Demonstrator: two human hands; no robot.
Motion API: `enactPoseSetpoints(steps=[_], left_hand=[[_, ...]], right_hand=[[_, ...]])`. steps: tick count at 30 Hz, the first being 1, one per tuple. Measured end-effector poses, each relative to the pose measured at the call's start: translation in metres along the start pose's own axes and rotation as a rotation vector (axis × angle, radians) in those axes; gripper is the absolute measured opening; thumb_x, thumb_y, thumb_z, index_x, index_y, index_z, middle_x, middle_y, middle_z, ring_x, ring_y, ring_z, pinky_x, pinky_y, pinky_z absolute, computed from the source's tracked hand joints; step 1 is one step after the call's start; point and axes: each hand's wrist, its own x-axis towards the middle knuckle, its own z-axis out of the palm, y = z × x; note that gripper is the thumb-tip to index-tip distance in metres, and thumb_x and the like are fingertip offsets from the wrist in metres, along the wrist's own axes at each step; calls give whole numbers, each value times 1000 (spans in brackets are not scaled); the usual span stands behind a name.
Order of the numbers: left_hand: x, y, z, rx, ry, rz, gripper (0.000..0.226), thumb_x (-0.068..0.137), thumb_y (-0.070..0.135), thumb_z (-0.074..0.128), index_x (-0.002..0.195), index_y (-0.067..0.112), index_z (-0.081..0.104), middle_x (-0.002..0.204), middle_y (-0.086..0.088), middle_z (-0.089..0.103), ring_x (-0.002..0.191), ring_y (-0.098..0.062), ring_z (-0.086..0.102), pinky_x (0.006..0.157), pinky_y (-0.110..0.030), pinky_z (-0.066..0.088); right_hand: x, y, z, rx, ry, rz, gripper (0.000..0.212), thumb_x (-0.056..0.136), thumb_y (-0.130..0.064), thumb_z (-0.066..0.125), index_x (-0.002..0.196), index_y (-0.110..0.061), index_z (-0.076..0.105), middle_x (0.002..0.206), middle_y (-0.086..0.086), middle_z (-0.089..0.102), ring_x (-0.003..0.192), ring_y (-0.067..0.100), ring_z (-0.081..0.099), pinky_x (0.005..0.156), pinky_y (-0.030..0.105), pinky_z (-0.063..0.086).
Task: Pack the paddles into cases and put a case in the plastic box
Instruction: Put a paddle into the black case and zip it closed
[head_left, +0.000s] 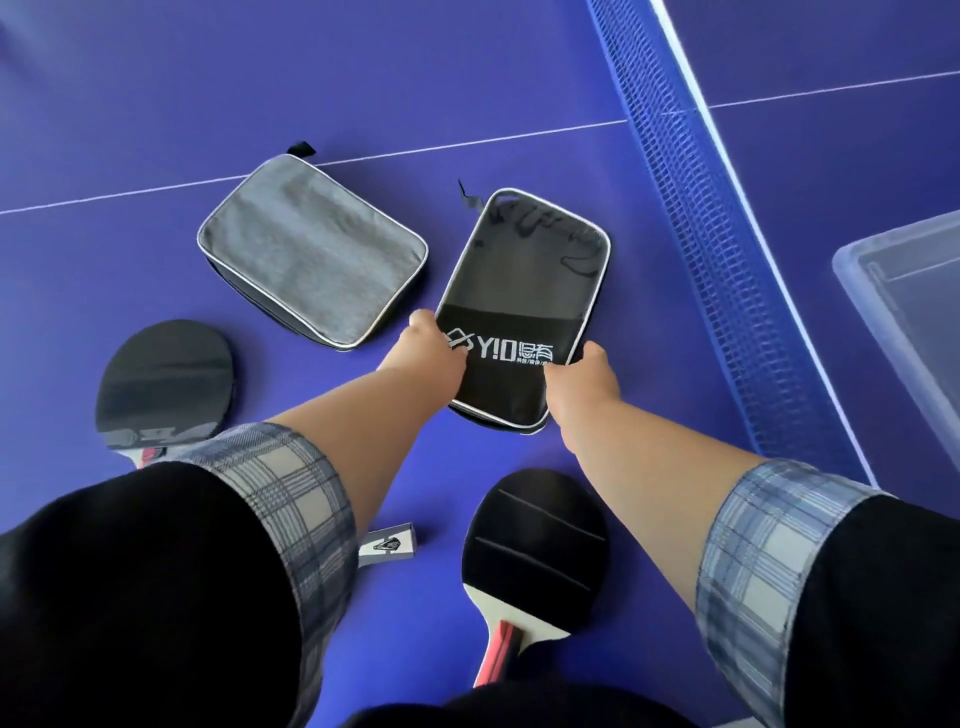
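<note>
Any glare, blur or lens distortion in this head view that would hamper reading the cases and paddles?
Head view: wide-angle bend curves the net and table lines; lighting is even with soft shadows; mild sheen on the black case, logo still readable; the grey case and both paddles are sharp enough; the plastic box is cut off at the right edge; both hands look slightly soft.

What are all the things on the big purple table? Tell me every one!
grey case: one, grey, far left
black case: one, black with white lettering, centre
paddles: two, black rubber; one at left, one near
small card: one, grey, near edge
net: one, blue, right
plastic box: one, clear, beyond net
table: one, purple
left hand, right hand: both gripping the black case's sides
</note>
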Motion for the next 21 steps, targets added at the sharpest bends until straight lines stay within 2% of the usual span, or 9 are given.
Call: enactPoseSetpoints(steps=[2,4,5,8,12,15,17,19,21], left_hand=[[-15,-3,-2,-104,13,4,31,93,31,60,106,18,36,108,-1,53,88,-25,54,81,-41,50],[-32,-8,-6,-196,34,18,31,92,27,62,110,21,38,108,2,54,84,-19,55,77,-38,50],[-44,-12,-8,-236,27,29,36,91,25,63,118,23,39,111,3,55,86,-18,57,79,-37,50],[-84,-30,-15,-297,-32,67,76,86,21,70,146,26,24,126,5,54,107,-17,56,93,-33,45],[-137,-58,-16,-320,-31,14,111,70,25,86,152,23,11,137,2,49,120,-19,53,104,-38,43],[-178,-90,-13,-330,-40,-19,126,63,27,91,153,28,3,133,7,46,114,-18,53,89,-31,49],[-204,-115,-10,-321,-71,-27,131,60,30,92,152,33,-1,128,11,41,113,-18,52,88,-34,51],[-226,-141,-7,-316,-89,-7,132,57,33,93,151,35,1,126,14,42,114,-16,52,90,-32,50],[-245,-165,-4,-328,-86,14,130,53,34,93,148,38,4,122,16,46,108,-11,54,84,-25,46]], right_hand=[[-6,-2,-7,33,-10,-43,45,88,-21,54,133,-22,50,114,3,64,97,27,62,81,40,54],[-14,-3,-12,45,-32,-85,43,88,-18,49,130,-25,50,98,-5,63,76,17,58,61,29,45],[-20,-3,-14,38,-50,-108,43,88,-17,47,130,-26,49,96,-6,63,72,13,55,58,28,42],[-45,-1,-17,-32,-131,-180,52,92,-17,46,143,-29,41,125,-3,62,88,18,58,72,29,42],[-93,10,-13,-156,-164,-203,69,98,-21,45,157,-33,11,157,3,34,129,31,48,90,35,41],[-133,30,-6,-183,-175,-245,71,100,-21,47,158,-31,8,160,5,28,137,31,41,100,39,39],[-159,49,-1,-194,-186,-261,73,98,-20,50,158,-29,9,159,8,30,137,31,41,104,40,38],[-183,70,4,-191,-200,-268,75,97,-19,52,158,-29,10,157,10,33,134,31,45,103,39,40],[-206,88,9,-201,-212,-272,77,96,-20,53,158,-31,9,156,9,33,131,30,48,100,37,41]])
